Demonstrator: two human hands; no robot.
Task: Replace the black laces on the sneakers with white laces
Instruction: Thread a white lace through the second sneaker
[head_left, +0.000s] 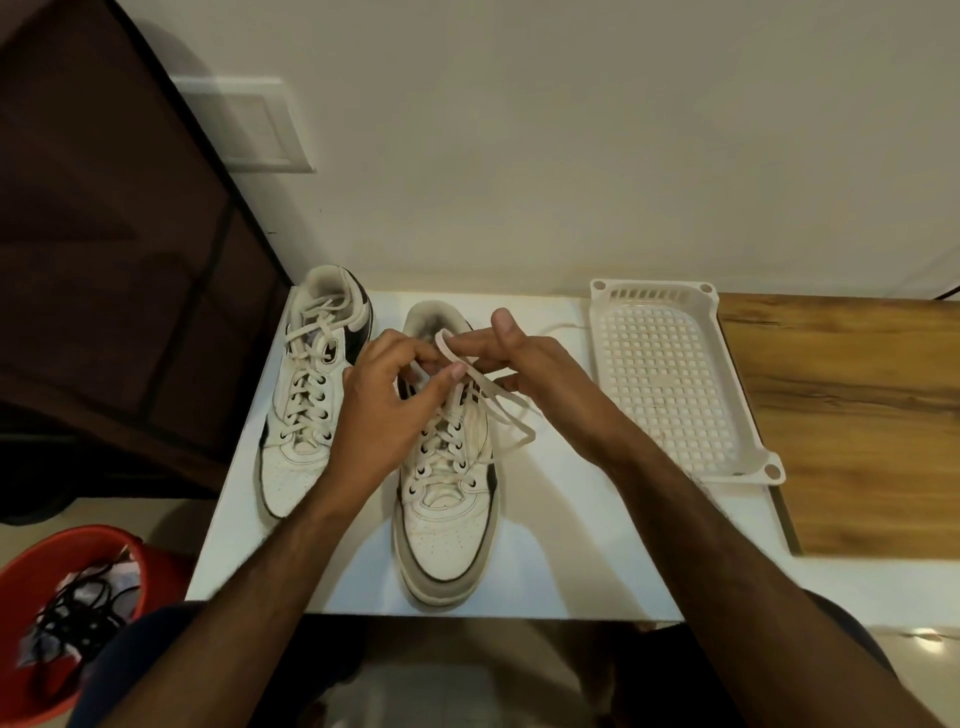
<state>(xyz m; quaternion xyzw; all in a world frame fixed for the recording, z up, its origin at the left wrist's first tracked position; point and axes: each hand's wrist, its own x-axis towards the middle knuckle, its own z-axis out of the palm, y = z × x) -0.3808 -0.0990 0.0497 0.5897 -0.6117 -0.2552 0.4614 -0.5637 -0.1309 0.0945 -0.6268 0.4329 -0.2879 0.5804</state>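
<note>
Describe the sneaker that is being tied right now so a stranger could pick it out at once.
On the white tabletop, two white sneakers point toward you, left of a perforated white tray. Take the sneaker nearer that tray and nearer you. Unlike the left sneaker, it sits under both hands, the left hand and right hand holding its white lace in loops.

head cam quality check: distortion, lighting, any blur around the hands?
Head view: wide-angle bowing bends the white table edges and dark cabinet; warm dim light, soft shadows; left hand, right hand and white lace are fairly sharp; red bucket at the corner is soft; small glare at lower right.
</note>
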